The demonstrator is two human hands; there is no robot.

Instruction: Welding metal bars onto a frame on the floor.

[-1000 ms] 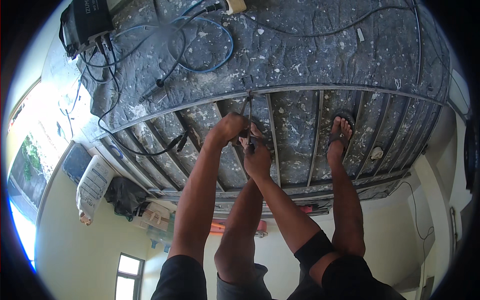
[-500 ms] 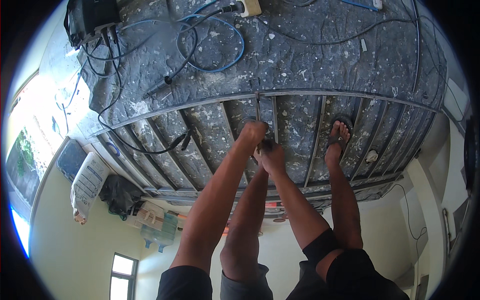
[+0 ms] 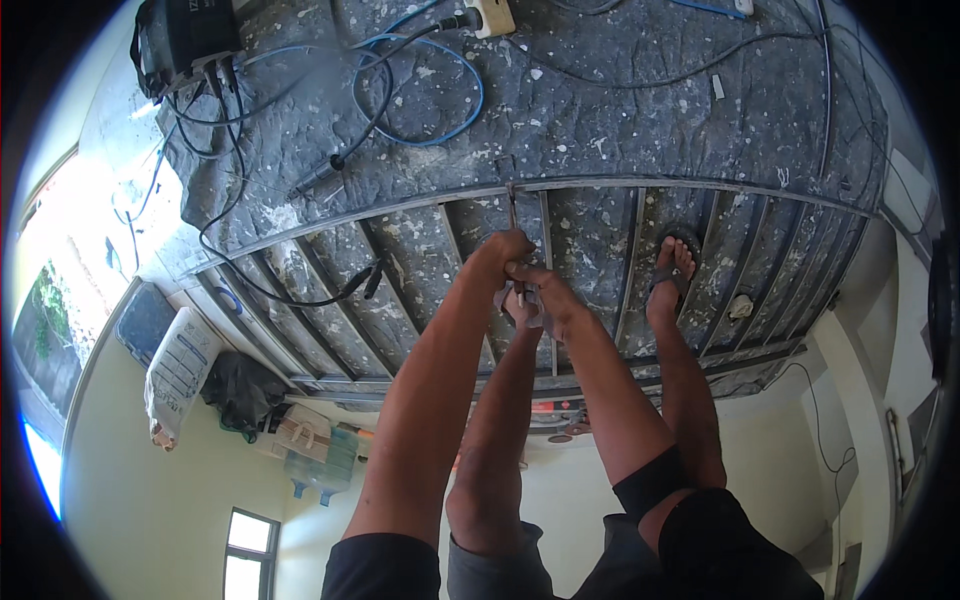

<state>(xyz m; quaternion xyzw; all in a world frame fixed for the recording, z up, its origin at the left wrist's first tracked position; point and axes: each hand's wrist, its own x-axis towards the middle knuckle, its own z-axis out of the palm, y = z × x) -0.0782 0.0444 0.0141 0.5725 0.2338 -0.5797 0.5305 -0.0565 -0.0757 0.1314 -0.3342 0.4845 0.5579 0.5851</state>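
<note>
"Near the picture's centre, which step is going on?"

"I judge, working a thin rod [image 3: 513, 212]: left hand [image 3: 505, 250] is closed around it, upper end at the metal rail [image 3: 600, 183]."

"And right hand [image 3: 546, 288]?"

"Touching the left; its grip I cannot tell. Next move calls for steady hold, I think."

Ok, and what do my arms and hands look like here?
Your left hand and right hand look ungloved, and both forearms are bare. Your short sleeves are black, and a wide black band circles the right arm, apart from its sleeve.
</note>
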